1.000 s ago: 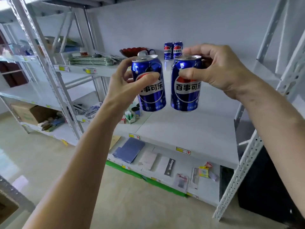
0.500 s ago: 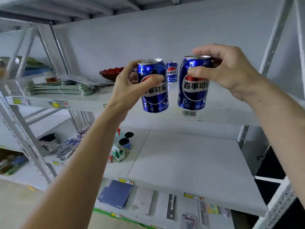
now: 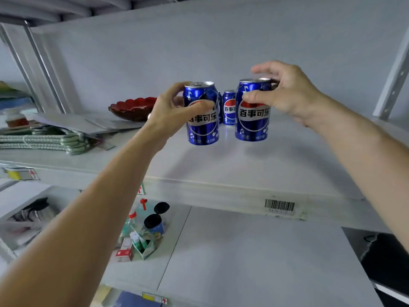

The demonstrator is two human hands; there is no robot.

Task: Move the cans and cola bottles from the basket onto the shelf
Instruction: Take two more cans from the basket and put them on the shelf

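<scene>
- The left hand [image 3: 174, 111] reaches up and forward on an outstretched forearm and grips the left can [image 3: 201, 114], with the thumb across the front of the label and the fingers curled round the far side.
- The right hand [image 3: 287, 94] comes in from the right with the wrist bent. Its thumb presses the front of the right can [image 3: 253, 111] near the top, and its fingers arch over the rim, pinching the can.
- Both blue cans are upright, side by side with a gap between them, low over the white shelf [image 3: 243, 165]. Whether their bases touch the surface cannot be told.
- Further back on the same shelf stands a small can [image 3: 229, 108], seen in the gap between the held pair. Another can beside it is mostly hidden behind the left can.
- To the left on that shelf sit a red bowl [image 3: 132, 107] and a stack of green hangers [image 3: 44, 140].
- A barcode label [image 3: 279, 205] is stuck on the shelf's front edge.
</scene>
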